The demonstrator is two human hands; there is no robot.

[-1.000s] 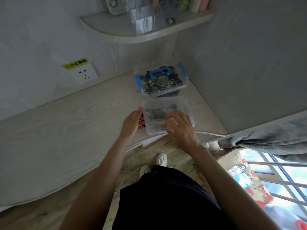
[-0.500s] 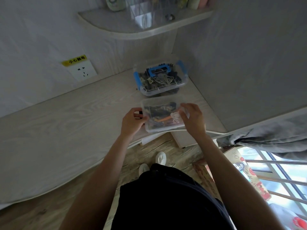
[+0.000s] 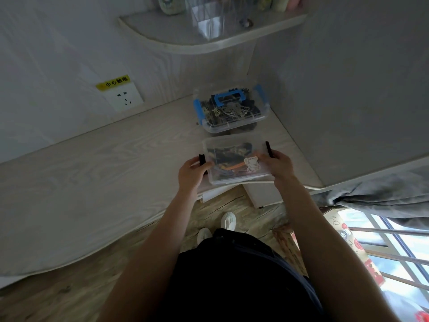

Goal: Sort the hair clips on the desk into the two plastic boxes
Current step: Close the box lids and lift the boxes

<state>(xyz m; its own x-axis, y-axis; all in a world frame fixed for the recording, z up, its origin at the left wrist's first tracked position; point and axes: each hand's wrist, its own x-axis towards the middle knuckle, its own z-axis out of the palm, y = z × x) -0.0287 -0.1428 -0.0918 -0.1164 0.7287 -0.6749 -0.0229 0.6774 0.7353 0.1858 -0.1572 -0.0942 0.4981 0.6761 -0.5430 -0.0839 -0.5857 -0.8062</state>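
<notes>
1. Fingers [image 3: 204, 167] of the left hand [image 3: 191, 171] curled round the left end of the near clear box [image 3: 234, 159], the thumb lying by its black left latch [image 3: 202, 159].
2. Fingers [image 3: 265, 158] of the right hand [image 3: 278, 166] curled round the right end of that box, just below its black right latch [image 3: 268, 149]; both hands gripped it from opposite sides.
3. Near clear box sat at the front edge of the desk [image 3: 92, 182], its lid on, with dark and orange hair clips [image 3: 232, 156] showing through the plastic and a pale cartoon sticker [image 3: 252, 164] on the lid beside the right hand.
4. Just behind the near clear box, towards the wall, stood the blue-handled box [image 3: 232, 108], closed, with blue side latches and a heap of dark and pale clips inside.
5. Left of the blue-handled box, on the wall, was a white socket [image 3: 123, 98] under a yellow label [image 3: 113, 82].
6. Above the blue-handled box a rounded shelf [image 3: 176, 36] carried clear containers whose contents I could not make out.
7. Below the near clear box, past the desk edge, were wooden floor [image 3: 232, 205], two white shoes [image 3: 228, 220] and dark clothing [image 3: 232, 275].
</notes>
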